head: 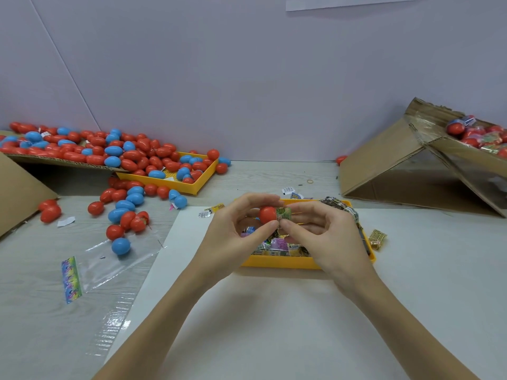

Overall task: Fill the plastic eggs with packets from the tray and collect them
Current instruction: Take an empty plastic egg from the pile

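My left hand (236,231) pinches a red plastic egg half (267,214) between thumb and fingers, above the yellow packet tray (279,261). My right hand (326,231) pinches a green-and-gold packet (284,213) whose end sits in the egg's open side. The tray holds several small printed packets (277,246); much of it is hidden behind my hands. A second yellow tray (201,181) at the back left is heaped with red and blue eggs (131,153).
Loose red and blue eggs (124,212) lie on the table at left, near a clear plastic bag (118,259). A cardboard box (428,171) at the right holds filled eggs. A stray packet (377,238) lies right of the tray. White paper (274,311) covers the near table.
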Available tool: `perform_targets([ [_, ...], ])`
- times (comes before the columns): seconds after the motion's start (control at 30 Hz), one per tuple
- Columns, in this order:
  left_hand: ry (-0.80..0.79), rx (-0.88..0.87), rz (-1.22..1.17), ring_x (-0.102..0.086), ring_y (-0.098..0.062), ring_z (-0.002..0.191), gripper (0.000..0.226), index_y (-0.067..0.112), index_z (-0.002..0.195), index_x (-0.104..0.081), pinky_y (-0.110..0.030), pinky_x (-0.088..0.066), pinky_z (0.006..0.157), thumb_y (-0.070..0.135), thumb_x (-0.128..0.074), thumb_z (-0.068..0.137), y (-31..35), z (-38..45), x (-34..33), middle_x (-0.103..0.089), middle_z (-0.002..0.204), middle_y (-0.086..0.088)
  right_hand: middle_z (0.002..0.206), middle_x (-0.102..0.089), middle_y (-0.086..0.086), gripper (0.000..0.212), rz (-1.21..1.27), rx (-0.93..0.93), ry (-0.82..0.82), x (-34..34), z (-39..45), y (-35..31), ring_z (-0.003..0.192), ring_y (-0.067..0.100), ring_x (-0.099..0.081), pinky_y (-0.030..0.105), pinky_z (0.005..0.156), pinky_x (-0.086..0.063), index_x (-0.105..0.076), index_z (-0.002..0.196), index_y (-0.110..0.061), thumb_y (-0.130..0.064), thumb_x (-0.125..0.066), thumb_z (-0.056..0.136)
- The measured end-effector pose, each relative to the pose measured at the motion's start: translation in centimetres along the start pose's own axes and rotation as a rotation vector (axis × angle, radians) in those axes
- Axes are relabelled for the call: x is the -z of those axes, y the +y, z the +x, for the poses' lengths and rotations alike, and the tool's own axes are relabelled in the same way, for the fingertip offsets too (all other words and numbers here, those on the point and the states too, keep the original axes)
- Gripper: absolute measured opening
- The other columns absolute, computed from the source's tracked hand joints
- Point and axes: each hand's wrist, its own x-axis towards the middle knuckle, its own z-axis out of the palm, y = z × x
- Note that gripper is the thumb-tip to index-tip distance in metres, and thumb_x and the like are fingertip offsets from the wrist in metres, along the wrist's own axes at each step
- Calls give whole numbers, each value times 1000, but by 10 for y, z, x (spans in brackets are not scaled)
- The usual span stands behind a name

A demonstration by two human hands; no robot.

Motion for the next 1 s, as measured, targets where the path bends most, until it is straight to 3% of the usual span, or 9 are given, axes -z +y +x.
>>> perform_targets([
  [0.17,92,-63,61,-71,-23,105,36,25,120,-68,-29,-60,87,16,-82,88,-2,0,-3,-73,114,7,89,-80,1,18,11,17,87,-2,0,2,80,18,-78,29,74,-63,-76,99,-12,-13,-83,83],
  [0.5,142,-144,206,-68,-24,99,29,25,111,-69,-31,-59,79,23,-84,86,-3,0,-4,-66,110,7,88,-80,-4,14,-18,35,92,-3,-2,3,79,14,-78,26,73,-63,-79,99,-16,-18,-81,86],
  [0.7,137,-18,36,-73,-20,97,30,25,112,-72,-24,-59,79,19,-83,86,1,-1,-4,-74,106,8,83,-80,1,16,37,9,101,-6,-3,2,78,17,-78,27,73,-63,-80,103,-11,-16,-78,88],
  [1.0,87,46,-85,-75,-18,101,33,20,115,-75,-25,-59,87,16,-82,84,5,-1,-2,-77,108,3,93,-79,10,21,240,-122,71,-7,-4,-7,86,24,-77,24,72,-61,-76,99,-9,-18,-83,81],
])
